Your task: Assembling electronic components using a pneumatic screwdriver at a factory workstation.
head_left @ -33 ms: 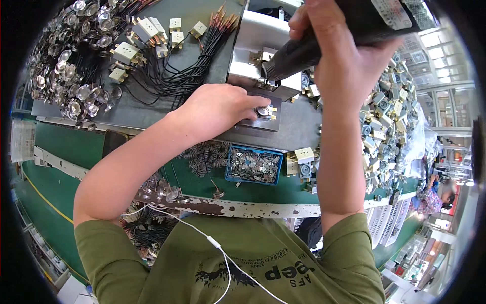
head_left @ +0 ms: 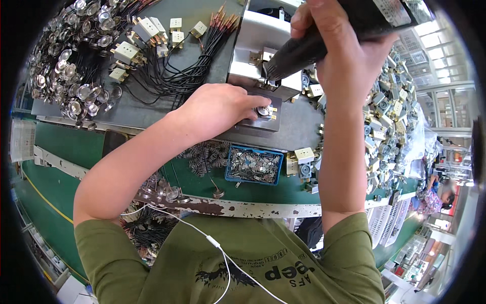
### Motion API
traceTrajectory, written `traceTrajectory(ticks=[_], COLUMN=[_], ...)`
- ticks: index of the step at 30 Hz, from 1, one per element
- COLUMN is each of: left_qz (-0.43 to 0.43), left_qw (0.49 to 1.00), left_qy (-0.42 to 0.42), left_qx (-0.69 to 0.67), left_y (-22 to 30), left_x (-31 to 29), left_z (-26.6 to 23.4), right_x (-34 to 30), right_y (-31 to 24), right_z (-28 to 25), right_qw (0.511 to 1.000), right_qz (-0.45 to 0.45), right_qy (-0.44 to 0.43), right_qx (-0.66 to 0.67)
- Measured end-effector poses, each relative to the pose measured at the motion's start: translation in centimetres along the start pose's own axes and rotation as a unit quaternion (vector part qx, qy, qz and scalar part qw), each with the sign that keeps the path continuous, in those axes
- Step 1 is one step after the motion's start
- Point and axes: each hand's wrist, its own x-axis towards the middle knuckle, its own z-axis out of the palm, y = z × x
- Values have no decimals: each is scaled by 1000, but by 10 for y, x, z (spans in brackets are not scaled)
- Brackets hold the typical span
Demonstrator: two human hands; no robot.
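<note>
My right hand (head_left: 349, 61) is wrapped round a black tapered hand-held power tool (head_left: 304, 53). The tool's narrow end slants down to the left and meets a cream block with metal terminals (head_left: 267, 54) at the metal housing (head_left: 255, 31); its very tip is hard to make out. Just in front, my left hand (head_left: 215, 110) has its finger and thumb closed on a round metal disc (head_left: 263, 111). This disc sits on a low dark metal block (head_left: 271, 126), with brass-coloured terminals showing beside it. The fingers partly cover the disc.
Piled discs (head_left: 71, 76) and a bundle of black wires (head_left: 187, 76) with cream connectors (head_left: 126, 52) lie left. Nearer me are a blue tray (head_left: 229, 172) of small metal pieces and coiled springs (head_left: 205, 158). Heaped cream and grey parts (head_left: 379, 126) cover the right. Another person (head_left: 433, 197) is far right.
My right hand and the black tool have shifted very slightly. My left hand stays in place on the disc.
</note>
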Motion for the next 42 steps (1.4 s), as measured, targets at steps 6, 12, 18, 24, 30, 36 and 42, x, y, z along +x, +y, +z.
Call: traceTrajectory(ticks=[6, 12, 18, 24, 30, 36, 42], left_qz=[-5, -5, -12, 13, 8, -1, -5], left_qw=[1000, 1000, 1000, 1000, 1000, 998, 999], left_qy=[-5, -7, -18, 4, 14, -25, -29], left_qx=[-12, -20, -2, 10, 6, -62, -43], left_y=[-3, -4, -1, -5, -4, -8, -7], left_x=[-3, -4, 2, -2, -5, 5, 3], left_z=[1, 0, 0, 4, 8, 4, 0], right_x=[14, 31, 1, -29, -35, -41, -48], right_y=[-11, -13, -7, -6, -28, -44, -34], right_z=[-12, -22, 11, 45, 37, 12, -2], right_qw=[988, 960, 991, 968, 965, 959, 971], right_qz=[104, 178, 17, -55, -5, 61, 43], right_qy=[-106, -213, 34, 158, 154, 156, 123], right_qx=[-47, -48, -126, -185, -212, -229, -199])
